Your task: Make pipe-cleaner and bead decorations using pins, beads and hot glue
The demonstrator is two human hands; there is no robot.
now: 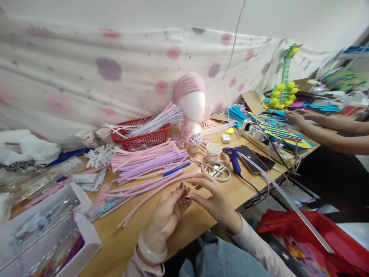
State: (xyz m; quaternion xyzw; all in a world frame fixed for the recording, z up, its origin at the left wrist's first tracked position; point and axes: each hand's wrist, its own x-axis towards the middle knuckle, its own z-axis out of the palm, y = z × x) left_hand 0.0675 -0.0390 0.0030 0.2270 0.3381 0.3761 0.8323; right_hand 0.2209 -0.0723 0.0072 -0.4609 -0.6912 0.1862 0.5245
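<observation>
Both L hand (pixel 168 211) & R hand (pixel 215 198) hovering over tbl (pixel 121 246), fingers bending, can't tell if gripping, pink pipe cleaners (pixel 144 154) lying beyond.

Pink fuzzy stems (pixel 141 154), lilac fuzzy stems (pixel 155 164), blue glue gun (pixel 236 163), red basket (pixel 144 142), tan desk (pixel 121 246), white head form (pixel 194 107) with pink cap (pixel 189 82), white sheet (pixel 138 65) spotted pink and purple

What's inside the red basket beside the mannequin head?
White and pink pipe cleaners lie heaped in the red basket, poking past its rim; whatever lies beneath them is covered.
</observation>
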